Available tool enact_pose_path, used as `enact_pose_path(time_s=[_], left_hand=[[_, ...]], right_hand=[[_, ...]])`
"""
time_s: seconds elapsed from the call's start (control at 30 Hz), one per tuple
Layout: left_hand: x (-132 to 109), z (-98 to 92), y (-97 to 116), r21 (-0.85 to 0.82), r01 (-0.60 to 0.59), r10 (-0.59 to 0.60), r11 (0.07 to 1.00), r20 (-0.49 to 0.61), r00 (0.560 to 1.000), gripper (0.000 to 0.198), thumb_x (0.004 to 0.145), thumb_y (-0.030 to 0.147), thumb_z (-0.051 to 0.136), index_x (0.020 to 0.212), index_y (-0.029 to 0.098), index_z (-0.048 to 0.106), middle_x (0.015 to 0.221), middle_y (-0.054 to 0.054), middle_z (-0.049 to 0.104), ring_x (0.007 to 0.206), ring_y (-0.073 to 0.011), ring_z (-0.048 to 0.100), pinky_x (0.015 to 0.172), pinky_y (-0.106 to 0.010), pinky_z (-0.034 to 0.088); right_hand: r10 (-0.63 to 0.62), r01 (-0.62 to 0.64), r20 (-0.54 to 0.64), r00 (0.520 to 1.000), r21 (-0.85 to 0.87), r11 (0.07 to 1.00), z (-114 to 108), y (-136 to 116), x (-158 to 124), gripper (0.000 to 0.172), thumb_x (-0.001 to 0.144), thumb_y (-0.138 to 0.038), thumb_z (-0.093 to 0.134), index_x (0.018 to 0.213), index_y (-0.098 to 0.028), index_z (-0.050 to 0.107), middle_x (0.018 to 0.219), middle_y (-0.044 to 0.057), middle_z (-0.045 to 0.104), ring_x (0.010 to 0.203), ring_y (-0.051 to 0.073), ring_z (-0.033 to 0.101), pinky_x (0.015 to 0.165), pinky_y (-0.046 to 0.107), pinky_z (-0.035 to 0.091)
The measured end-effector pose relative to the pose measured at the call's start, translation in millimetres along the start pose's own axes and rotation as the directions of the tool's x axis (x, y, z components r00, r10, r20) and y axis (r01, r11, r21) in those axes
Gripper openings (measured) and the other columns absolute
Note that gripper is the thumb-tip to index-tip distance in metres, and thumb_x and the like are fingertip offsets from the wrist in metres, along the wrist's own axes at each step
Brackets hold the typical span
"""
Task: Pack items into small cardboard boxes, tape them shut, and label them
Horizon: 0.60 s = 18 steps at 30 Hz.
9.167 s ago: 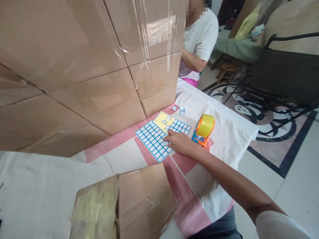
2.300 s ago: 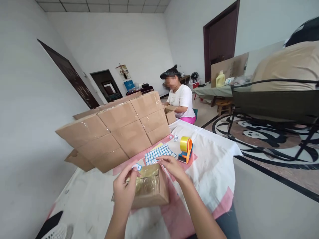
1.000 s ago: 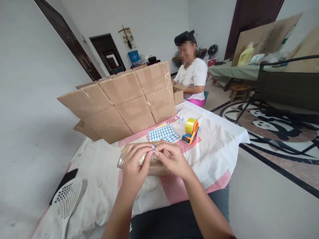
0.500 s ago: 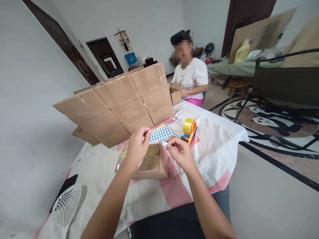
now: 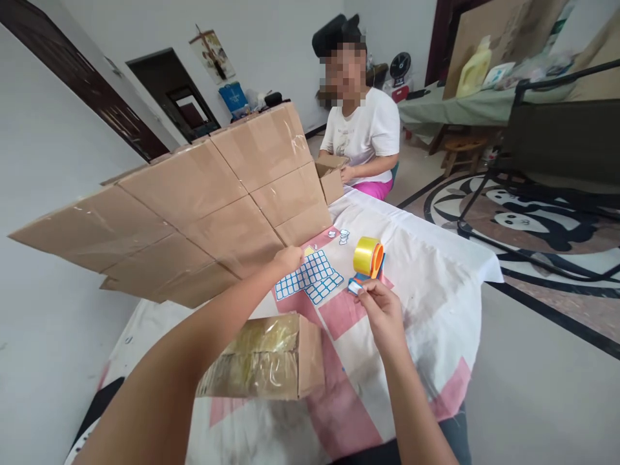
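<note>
My right hand [image 5: 382, 309] is raised over the tablecloth and pinches a small white sticker with a blue edge [image 5: 355, 288] between thumb and fingertips. My left hand [image 5: 289, 258] is stretched forward with curled fingers at the far edge of the blue-grid sticker sheet [image 5: 310, 279], close to the stacked boxes. What it holds, if anything, is hidden. A small cardboard box with yellowish tape on top [image 5: 271, 356] lies on the table below my left forearm, touched by neither hand.
A yellow tape roll in an orange-blue dispenser [image 5: 369, 258] stands right of the sheet. A wall of taped cardboard boxes [image 5: 194, 206] fills the left. A few loose stickers [image 5: 341, 236] lie beyond. A person in a white shirt [image 5: 361, 132] sits opposite with a small open box [image 5: 332, 182].
My hands have parted. The left one has gone forward to the sheet's far edge, and the right one has drifted right and down with the sticker. The view has moved closer to the table.
</note>
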<state>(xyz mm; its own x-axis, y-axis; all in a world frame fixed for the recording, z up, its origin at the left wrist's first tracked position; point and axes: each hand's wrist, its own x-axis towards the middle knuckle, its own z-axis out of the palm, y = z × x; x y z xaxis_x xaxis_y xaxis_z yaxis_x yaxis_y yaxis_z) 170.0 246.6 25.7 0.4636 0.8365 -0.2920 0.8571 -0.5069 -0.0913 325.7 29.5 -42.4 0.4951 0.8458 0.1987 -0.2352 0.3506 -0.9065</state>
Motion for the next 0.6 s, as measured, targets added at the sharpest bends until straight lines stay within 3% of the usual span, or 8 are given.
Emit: enact_pose_path(time_s=[0.17,0.33,0.6], left_hand=[[-6,16.0,-16,-0.041,-0.118,0.117,0.992,-0.039,0.992,0.029,0.099,0.042,0.056,0.108,0.017,0.068,0.104,-0.006,0.072,0.093,-0.0187,0.068,0.086,-0.039,0.055],[-13,34.5,-24,-0.046,-0.166,0.163,0.985,-0.061,0.985,0.024,0.097,0.036,0.051,0.090,0.025,0.071,0.092,-0.003,0.076,0.086,-0.0190,0.068,0.071,-0.028,0.045],[-15,49.8,-24,-0.049,-0.251,0.253,0.967,0.034,0.967,0.026,0.095,0.032,0.049,0.089,0.023,0.073,0.091,-0.004,0.077,0.082,-0.0196,0.067,0.068,-0.027,0.043]], right_hand=[[0.038,-0.038,-0.001,0.999,0.011,0.999,-2,10,7,0.018,0.085,-0.031,0.067,0.072,-0.021,0.061,0.068,-0.002,0.058,0.065,0.014,0.052,0.065,0.028,0.039],[0.060,-0.060,0.037,0.998,0.006,0.998,4,14,12,0.016,0.085,-0.029,0.065,0.072,-0.021,0.060,0.070,-0.001,0.059,0.068,0.015,0.053,0.066,0.028,0.040],[0.102,-0.099,0.102,0.990,-0.030,0.995,8,18,9,0.018,0.088,-0.031,0.064,0.073,-0.021,0.059,0.070,-0.001,0.056,0.067,0.015,0.051,0.064,0.028,0.038]])
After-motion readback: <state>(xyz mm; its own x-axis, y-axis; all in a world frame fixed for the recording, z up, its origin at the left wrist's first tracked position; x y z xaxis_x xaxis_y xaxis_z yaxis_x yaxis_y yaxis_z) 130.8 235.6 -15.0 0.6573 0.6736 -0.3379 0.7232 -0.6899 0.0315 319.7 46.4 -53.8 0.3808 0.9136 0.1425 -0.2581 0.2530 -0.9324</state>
